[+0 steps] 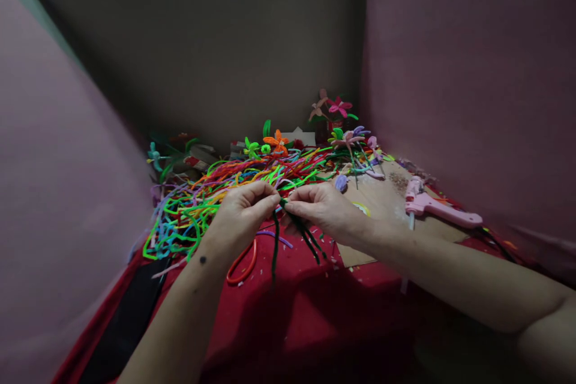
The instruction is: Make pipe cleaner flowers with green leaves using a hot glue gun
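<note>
My left hand [247, 207] and my right hand [321, 207] meet fingertip to fingertip above the red cloth. Between them they pinch dark green pipe cleaners [307, 237], with thumb and forefinger closed on each side. One dark green end hangs straight down below my left fingers, and several more slant down to the right under my right hand. Where the stems come together, my fingertips partly hide them. Just behind my hands spreads a tangled heap of bright pipe cleaners [180, 216] in green, orange, red, blue and purple.
A pink glue gun [441, 210] lies on a brown board [382, 192] at the right. Pipe-cleaner flowers, among them an orange one [276, 142] and a pink one [339, 107], stand at the back. A red loop [243, 264] and a dark flat object [128, 318] lie nearer me.
</note>
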A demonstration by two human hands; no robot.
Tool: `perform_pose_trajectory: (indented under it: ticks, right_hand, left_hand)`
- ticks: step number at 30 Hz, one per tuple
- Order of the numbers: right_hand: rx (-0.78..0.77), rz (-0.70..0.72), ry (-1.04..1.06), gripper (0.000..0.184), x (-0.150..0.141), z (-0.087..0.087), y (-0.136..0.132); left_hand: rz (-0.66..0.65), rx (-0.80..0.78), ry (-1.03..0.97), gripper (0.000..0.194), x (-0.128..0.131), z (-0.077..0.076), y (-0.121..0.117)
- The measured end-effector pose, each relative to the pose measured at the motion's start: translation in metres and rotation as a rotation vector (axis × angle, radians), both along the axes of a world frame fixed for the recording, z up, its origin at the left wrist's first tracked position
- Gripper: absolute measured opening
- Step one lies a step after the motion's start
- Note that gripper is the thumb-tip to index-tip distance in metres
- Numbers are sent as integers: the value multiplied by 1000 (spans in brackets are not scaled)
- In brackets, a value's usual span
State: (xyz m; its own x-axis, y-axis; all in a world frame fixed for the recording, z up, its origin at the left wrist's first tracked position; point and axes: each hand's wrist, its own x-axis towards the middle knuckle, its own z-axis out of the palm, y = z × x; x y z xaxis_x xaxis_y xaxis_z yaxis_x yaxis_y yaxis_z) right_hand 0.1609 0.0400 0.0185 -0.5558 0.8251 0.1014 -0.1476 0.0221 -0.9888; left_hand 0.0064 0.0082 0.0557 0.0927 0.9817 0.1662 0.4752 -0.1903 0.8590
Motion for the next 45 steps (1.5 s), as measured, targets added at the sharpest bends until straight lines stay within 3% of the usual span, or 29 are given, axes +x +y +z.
perform_pose_trajectory:
  ticks: [6,11,18,26,31,34,37,39,45]
  right_hand:
    - [-283,74,103,10,0,-6,-2]
    - [-278,95,63,13,3,-11,-4]
    - [-327,171,132,11,2,-17,0]
    - [-431,199,135,16,-4,-21,-8]
    - [-440,213,41,20,-3,-18,-11]
    - [-429,218,36,19,-1,-20,-7]
    - [-411,236,65,17,-1,-25,-2]
    - [-408,236,79,17,-3,-28,1]
    - [-464,216,96,17,-6,-35,-3]
  left_hand:
    - [62,118,-19,12,6,-12,-1]
    - [139,252,11,8,11,-18,-5]
    - [6,-79,-417,15,8,-27,-4]
    - [328,159,-383,12,19,-33,1]
    - [414,304,-299,13,17,-38,6]
    - [319,191,-437,13,10,-39,9]
    - [127,-88,-638,16,7,-40,9]
    - [46,-221,-659,19,8,-43,8]
    - [174,-87,-585,22,6,-58,11]
